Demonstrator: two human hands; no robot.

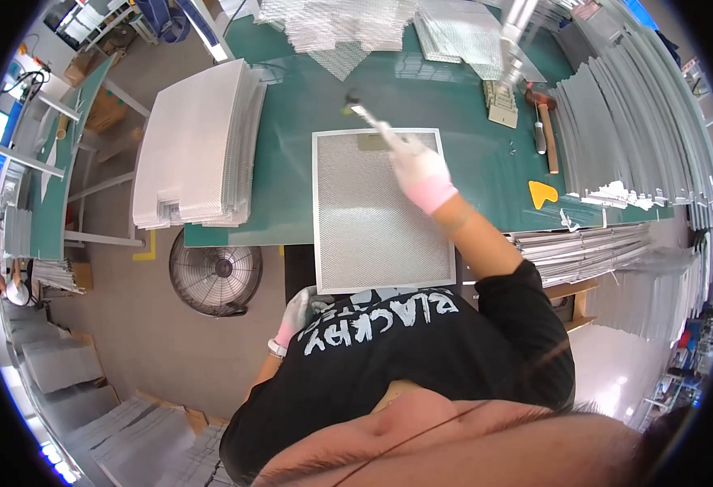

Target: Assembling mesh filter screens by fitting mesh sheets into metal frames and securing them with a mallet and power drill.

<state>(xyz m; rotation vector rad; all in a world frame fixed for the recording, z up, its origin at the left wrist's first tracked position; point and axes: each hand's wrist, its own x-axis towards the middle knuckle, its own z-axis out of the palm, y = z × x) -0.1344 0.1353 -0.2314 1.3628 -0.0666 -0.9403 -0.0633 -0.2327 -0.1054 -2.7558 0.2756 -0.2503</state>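
A framed mesh panel with a pale metal rim lies in front of me, its near end reaching past the table edge to my shirt. Above its far end, my right hand, in a white and pink glove, is closed around a hammer-like tool. The tool has a pale handle and a dark head, blurred by motion, pointing away to the left. Close to the panel's near left corner is my left hand, also gloved. The panel edge and my shirt partly hide its fingers, so its grip is unclear.
Stacked mesh sheets stand on the green table at left. More mesh lies at the back. A hammer, a yellow scraper-like piece and a row of panels are at right. A floor fan stands below left.
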